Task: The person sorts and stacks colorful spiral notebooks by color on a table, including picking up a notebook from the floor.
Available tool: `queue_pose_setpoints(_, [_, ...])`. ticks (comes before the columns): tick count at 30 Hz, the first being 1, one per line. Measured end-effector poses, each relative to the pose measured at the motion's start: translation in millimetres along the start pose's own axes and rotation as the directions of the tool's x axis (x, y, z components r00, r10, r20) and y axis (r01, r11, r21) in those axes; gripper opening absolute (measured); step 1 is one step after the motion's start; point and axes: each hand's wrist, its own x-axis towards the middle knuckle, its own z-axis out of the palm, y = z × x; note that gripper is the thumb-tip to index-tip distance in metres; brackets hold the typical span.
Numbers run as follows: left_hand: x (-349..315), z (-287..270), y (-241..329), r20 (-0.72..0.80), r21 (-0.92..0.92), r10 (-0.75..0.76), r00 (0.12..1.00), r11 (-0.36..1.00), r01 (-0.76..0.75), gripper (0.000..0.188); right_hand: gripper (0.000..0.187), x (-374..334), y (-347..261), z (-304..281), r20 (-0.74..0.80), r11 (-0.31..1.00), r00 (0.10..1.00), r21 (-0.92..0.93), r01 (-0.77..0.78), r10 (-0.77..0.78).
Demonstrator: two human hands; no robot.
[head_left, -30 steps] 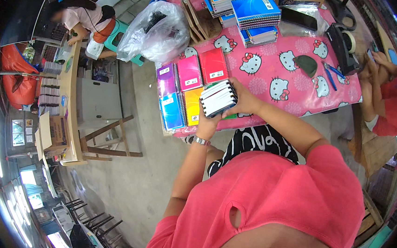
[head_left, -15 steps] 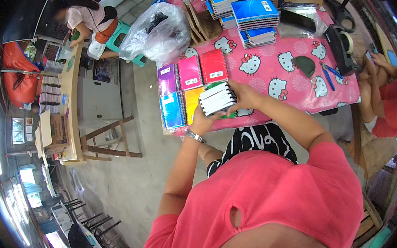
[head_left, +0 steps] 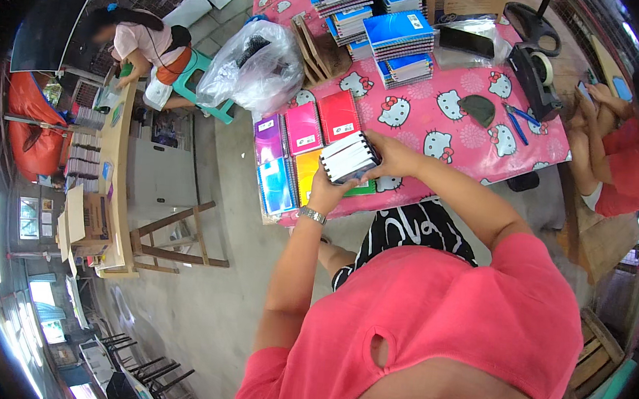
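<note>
Both my hands grip a small stack of spiral notebooks, its white page edges and black coils turned up toward me. My left hand wraps its lower left side; my right hand closes on its right side. Under and around it lie notebooks in rows on the table: a purple notebook, a pink notebook, a red notebook, a blue notebook and a yellow notebook. A green notebook is mostly hidden beneath the held stack.
Piles of blue notebooks stand at the back of the pink table. Blue pliers, a tape dispenser and a plastic bag are around. One person works at left; another person sits at right.
The view has shifted slightly, so the table's things appear a little to the left. My hands keep hold of the stack, which stays nearly in place.
</note>
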Motion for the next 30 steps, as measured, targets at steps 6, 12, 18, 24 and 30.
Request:
queue_pose_setpoints(6, [8.2, -6.9, 2.6, 0.088, -0.024, -0.094, 0.992, 0.995, 0.097, 0.056, 0.082, 2.9, -0.3, -12.0, -0.048, 0.999, 0.998, -0.033, 0.033, -0.035])
queue_pose_setpoints(12, [50.0, -25.5, 78.3, 0.095, -0.286, -0.011, 0.995, 0.958, 0.038, 0.087, 0.076, 31.2, -57.0, -63.2, -0.088, 0.976, 0.992, 0.207, -0.070, 0.089])
queue_pose_setpoints(18, [44.3, -49.6, 126.4, -0.156, -0.400, 0.119, 0.981, 0.900, -0.173, 0.071, 0.069, 67.3, -108.5, -150.9, 0.000, 0.802, 0.897, 0.446, -0.396, 0.443])
queue_pose_setpoints(24, [-16.9, -51.1, 69.9, -0.179, -0.318, -0.077, 0.981, 0.948, 0.016, 0.063, 0.061, 104.4, -86.2, -233.1, -0.142, 0.834, 0.878, 0.412, -0.368, 0.457])
queue_pose_setpoints(30, [-71.1, -69.4, 52.4, -0.189, -0.420, -0.310, 0.932, 0.883, 0.208, 0.058, 0.060, 111.4, -70.6, -246.7, -0.172, 0.778, 0.793, 0.398, -0.486, 0.584])
